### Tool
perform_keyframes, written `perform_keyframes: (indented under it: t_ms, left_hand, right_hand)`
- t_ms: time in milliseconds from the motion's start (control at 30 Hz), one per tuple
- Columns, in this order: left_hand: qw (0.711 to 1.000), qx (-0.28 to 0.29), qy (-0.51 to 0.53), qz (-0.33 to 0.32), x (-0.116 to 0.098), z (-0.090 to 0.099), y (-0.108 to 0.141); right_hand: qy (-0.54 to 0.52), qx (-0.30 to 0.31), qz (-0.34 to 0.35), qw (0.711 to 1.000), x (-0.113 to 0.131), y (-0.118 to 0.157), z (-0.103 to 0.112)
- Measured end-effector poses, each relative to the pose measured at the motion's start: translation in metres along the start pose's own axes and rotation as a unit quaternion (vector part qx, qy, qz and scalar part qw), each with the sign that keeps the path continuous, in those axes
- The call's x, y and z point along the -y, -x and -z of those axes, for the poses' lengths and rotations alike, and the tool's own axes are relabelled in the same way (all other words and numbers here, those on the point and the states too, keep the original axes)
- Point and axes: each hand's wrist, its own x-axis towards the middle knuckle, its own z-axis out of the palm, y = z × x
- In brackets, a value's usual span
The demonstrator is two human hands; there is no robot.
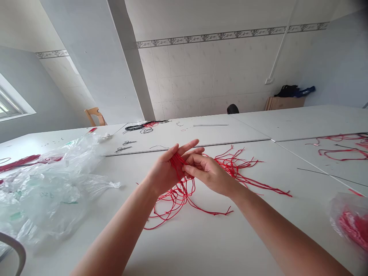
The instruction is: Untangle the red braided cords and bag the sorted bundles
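One crumpled clear plastic bag (43,191) is heaped at the far left of the white table (178,249), with a length of red cord (20,163) lying behind it, apparently pushed aside to leave the middle free. Further back, on a pale board (184,134), a tangle of black cord (143,126) and two small dark tools (122,145) are laid out; the tools are too small to name with certainty, possibly tweezers or snips. A metal ruler (211,125) is left on the same board. At mid-table the hands are together: a bunch of red strands (179,191) is held between the left hand (163,172), turned palm toward the other hand with fingers raised, and the fingers of the right hand (198,168), which press in from the side. The strands appear to be gathered at one point by this grip, while the loose lengths fall to the table and spread rightward. The right hand (214,176) is angled in across them. Further right, more red cord (342,153) is spread on the next board, a thin black wire (330,176) lies across the table, and a plastic bag of red cord (352,224) sits at the near edge, within reach.
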Motion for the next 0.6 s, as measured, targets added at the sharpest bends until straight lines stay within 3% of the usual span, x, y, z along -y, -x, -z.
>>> perform_keyframes:
  t_ms: [200, 433, 600]
  left_hand:
    - [0.999, -0.022, -0.042, -0.005, 0.003, 0.001, -0.002]
    - [0.988, -0.08, -0.1, -0.083, 0.012, -0.002, -0.003]
    - [0.977, -0.08, -0.165, -0.112, 0.015, -0.001, -0.002]
  right_hand:
    - [-0.014, -0.008, -0.021, 1.0, 0.0, 0.0, -0.005]
    - [0.034, -0.043, 0.001, 0.998, 0.003, 0.003, -0.019]
    - [-0.058, -0.01, -0.027, 0.998, 0.002, 0.0, -0.02]
